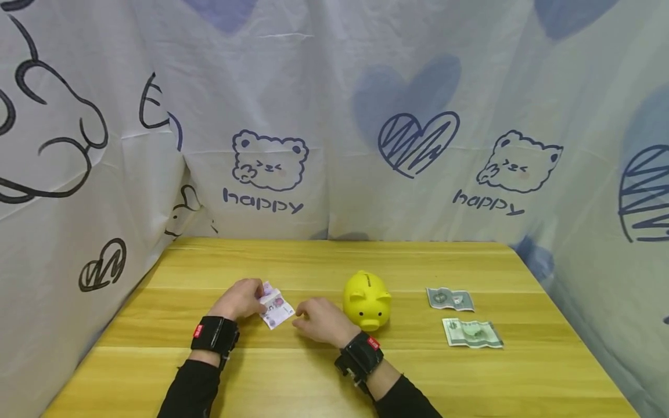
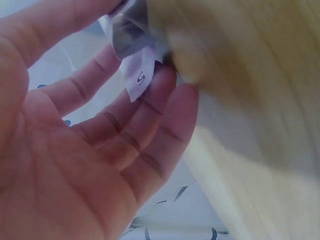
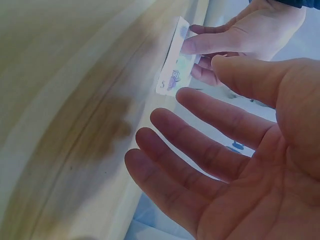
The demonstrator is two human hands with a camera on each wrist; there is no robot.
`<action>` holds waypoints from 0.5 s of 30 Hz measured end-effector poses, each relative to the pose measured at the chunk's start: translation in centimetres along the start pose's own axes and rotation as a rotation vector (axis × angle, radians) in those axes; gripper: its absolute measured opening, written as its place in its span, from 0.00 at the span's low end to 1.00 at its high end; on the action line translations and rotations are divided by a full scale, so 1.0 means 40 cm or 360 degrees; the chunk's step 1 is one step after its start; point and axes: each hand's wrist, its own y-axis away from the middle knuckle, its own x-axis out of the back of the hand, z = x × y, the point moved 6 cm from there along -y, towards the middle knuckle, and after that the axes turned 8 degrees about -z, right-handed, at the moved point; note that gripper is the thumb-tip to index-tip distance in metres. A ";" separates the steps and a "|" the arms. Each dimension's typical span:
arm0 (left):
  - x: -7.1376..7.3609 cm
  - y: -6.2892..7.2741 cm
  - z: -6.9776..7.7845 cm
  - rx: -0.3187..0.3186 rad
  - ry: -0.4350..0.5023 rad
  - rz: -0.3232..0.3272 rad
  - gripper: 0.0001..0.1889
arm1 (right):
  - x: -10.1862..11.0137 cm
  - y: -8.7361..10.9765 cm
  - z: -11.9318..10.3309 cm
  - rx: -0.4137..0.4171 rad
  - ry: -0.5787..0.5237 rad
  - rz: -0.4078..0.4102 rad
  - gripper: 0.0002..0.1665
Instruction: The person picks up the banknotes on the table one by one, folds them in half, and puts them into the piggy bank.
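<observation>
In the head view, my left hand (image 1: 239, 301) pinches a creased purple banknote (image 1: 277, 310) left of the table's middle. The left wrist view has the folded note (image 2: 139, 70), with a printed 5, between thumb and fingers. Just right of the note is my right hand (image 1: 328, 323), its fingers loosely bent around nothing. The right wrist view looks into that relaxed right hand (image 3: 220, 150), with the note (image 3: 176, 65) beyond its fingertips. Directly behind the right hand stands a yellow piggy bank (image 1: 368, 299), a slot on its back and its snout facing me.
Two more banknotes lie on the right of the wooden table (image 1: 251, 389): a grey-green one (image 1: 449, 299) farther back and a green one (image 1: 473, 333) nearer. A printed cloth (image 1: 334, 116) hangs behind the table and along both sides.
</observation>
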 end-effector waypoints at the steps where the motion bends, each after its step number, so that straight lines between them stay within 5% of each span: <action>1: 0.000 0.000 -0.001 0.0004 0.0012 -0.0003 0.14 | 0.000 0.000 0.000 -0.0009 -0.0018 -0.0008 0.16; 15: 0.006 -0.007 0.002 -0.0063 0.0089 0.0010 0.08 | -0.003 -0.002 0.013 -0.0013 -0.0086 -0.0017 0.17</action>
